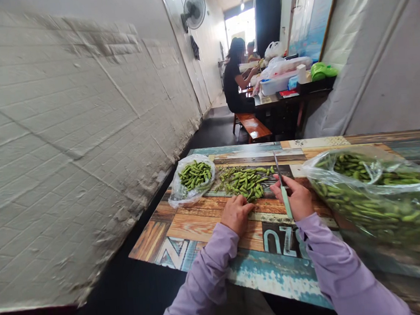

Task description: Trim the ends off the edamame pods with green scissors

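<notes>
Left hand: my left hand (237, 213) rested knuckles-up on the table (200, 225), fingers curled under at the near edge of the pile of pods (245, 181). I could not tell whether they pinched a pod.
Right hand: my right hand (297, 197) was closed around the pale green handle of a knife (284, 193), its blade pointing away from me, along the right edge of the pile.
Pods: loose green pods lay in a heap mid-table, just beyond both my hands.
Small bag: a small bag (193, 178) of pods sat open just left of the heap.
Large bag: a large bag (378, 198), clear and full of pods, lay just right of my knife hand.
Writing: big stencilled letters (278, 241) were printed on the tabletop between my sleeves, something like a U and a Z; no whole word was readable.
Beyond: a person (235, 79) sat at another table, well apart, under a wall fan (192, 10).
</notes>
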Demonstrator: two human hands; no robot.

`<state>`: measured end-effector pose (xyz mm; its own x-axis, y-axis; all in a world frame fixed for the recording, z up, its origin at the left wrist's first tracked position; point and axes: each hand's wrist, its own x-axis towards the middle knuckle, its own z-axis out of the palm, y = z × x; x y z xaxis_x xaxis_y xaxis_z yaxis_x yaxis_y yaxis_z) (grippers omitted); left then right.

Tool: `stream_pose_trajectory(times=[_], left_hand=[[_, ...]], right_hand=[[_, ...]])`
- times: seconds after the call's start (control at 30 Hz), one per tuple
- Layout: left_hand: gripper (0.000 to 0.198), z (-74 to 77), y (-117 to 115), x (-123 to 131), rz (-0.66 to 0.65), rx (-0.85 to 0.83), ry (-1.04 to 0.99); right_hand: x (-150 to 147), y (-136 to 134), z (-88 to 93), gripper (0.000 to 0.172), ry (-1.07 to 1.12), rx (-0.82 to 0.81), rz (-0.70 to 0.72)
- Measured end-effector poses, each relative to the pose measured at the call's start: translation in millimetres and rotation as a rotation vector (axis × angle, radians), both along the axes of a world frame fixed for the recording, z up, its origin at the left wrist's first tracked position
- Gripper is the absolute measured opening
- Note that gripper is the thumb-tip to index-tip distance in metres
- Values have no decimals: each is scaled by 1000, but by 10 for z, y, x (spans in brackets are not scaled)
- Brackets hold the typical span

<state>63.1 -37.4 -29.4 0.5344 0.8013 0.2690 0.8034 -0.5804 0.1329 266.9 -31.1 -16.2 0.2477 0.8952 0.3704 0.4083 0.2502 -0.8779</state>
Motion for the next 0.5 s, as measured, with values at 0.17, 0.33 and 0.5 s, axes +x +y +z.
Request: stream_pose_trajectory(times=[0.17,0.33,0.5], left_hand=[[5,43,149,11,11,-64,-259],[20,200,332,118,100,-483,-958],[41,236,357,199,48,-837,-1300]], right_hand=[[-25,-18,7,48,-40,-37,38],[-12,13,-65,50,-45,-34,45],[-14,25,-119,48,-75,-26,70]])
